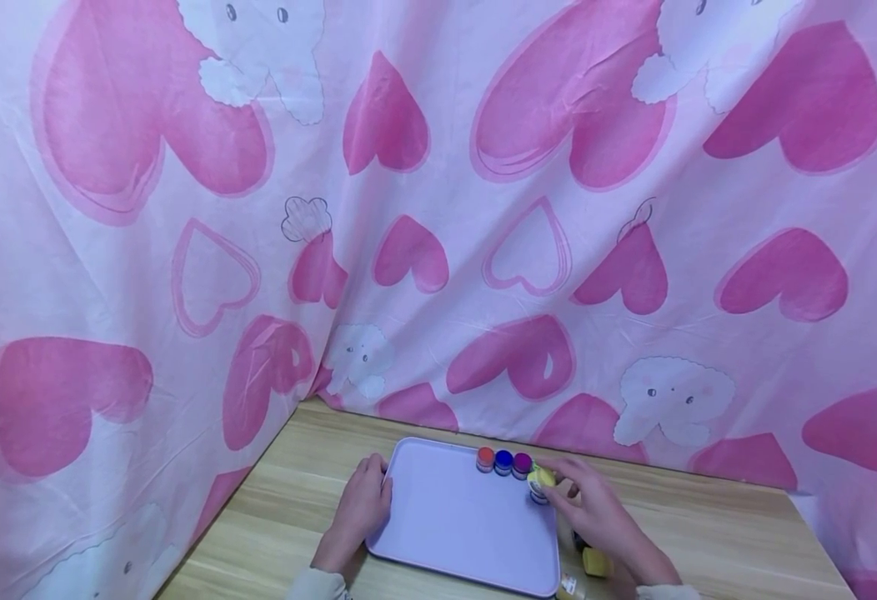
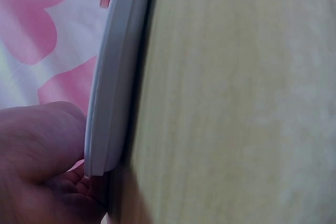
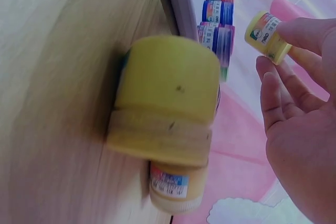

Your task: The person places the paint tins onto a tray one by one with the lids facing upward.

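Observation:
My left hand point(image 1: 366, 497) grips the left edge of a pale lilac tray point(image 1: 461, 533), as the left wrist view also shows at the tray's side wall point(image 2: 113, 87). Over the tray's far right corner, my right hand point(image 1: 596, 508) pinches a small yellow paint jar point(image 3: 264, 32) between thumb and fingertips, its printed label showing. Beside it on the tray, an orange paint jar point(image 1: 486, 459), a blue one point(image 1: 503, 462) and a purple one point(image 1: 522, 465) stand in a row along the far edge. A bit of green point(image 3: 224, 73) shows past the purple jar, mostly hidden.
Right of the tray, on the wooden table point(image 1: 731, 533), are a larger yellow jar point(image 1: 596, 562), a pale orange labelled jar point(image 3: 176, 186) and a dark one point(image 1: 578, 542) partly behind my right hand. A pink heart-print curtain point(image 1: 408, 250) hangs behind and left of the table.

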The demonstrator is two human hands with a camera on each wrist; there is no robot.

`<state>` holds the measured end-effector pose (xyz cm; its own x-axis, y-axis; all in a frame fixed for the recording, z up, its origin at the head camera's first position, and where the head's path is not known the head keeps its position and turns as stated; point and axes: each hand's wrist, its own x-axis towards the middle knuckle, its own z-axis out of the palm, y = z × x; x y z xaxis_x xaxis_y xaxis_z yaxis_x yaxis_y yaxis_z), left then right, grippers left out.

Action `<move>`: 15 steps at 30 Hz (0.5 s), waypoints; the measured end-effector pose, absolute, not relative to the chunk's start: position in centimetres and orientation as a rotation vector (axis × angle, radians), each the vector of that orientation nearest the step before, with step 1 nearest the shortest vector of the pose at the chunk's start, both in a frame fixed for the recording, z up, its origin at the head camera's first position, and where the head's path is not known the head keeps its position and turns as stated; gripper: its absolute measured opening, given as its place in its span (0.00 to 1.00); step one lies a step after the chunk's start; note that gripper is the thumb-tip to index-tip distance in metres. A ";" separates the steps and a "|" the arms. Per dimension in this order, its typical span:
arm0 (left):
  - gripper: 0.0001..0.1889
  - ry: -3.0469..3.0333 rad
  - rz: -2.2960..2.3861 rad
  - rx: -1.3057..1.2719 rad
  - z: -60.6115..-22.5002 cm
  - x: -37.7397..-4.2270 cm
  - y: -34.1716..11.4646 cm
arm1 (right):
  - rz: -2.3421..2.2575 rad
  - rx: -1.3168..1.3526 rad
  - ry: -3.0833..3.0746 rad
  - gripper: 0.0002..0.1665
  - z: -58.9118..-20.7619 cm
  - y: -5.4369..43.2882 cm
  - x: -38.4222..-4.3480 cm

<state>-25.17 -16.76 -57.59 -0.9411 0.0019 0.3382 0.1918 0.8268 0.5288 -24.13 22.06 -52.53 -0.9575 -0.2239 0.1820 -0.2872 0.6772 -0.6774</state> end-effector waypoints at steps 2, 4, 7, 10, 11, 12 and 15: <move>0.08 -2.687 -0.829 -0.144 -57.6 -25.2 -16.8 | 1.154 0.447 -2.805 0.27 -52.5 21.8 -24.3; 0.08 -2.688 -0.826 -0.146 -57.6 -25.3 -16.8 | 1.157 0.461 -2.809 0.26 -52.5 21.6 -24.5; 0.08 -2.683 -0.827 -0.147 -57.7 -25.3 -16.8 | 1.155 0.459 -2.822 0.26 -52.6 21.3 -24.8; 0.08 -2.677 -0.826 -0.148 -57.7 -25.2 -16.8 | 1.157 0.467 -2.832 0.25 -52.7 21.0 -25.0; 0.08 -2.674 -0.825 -0.149 -57.7 -25.2 -16.8 | 1.155 0.468 -2.837 0.25 -52.7 20.9 -25.1; 0.08 -2.671 -0.824 -0.150 -57.7 -25.2 -16.8 | 1.154 0.473 -2.840 0.25 -52.7 20.8 -25.1; 0.09 -2.665 -0.821 -0.158 -57.7 -25.2 -16.8 | 1.154 0.481 -2.851 0.25 -52.8 20.5 -25.3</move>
<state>-25.18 -16.82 -57.74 -0.9335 0.0040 0.3585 0.2050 0.8263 0.5246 -25.27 20.51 -52.75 -0.9518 -0.2726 0.1404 -0.2935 0.6773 -0.6746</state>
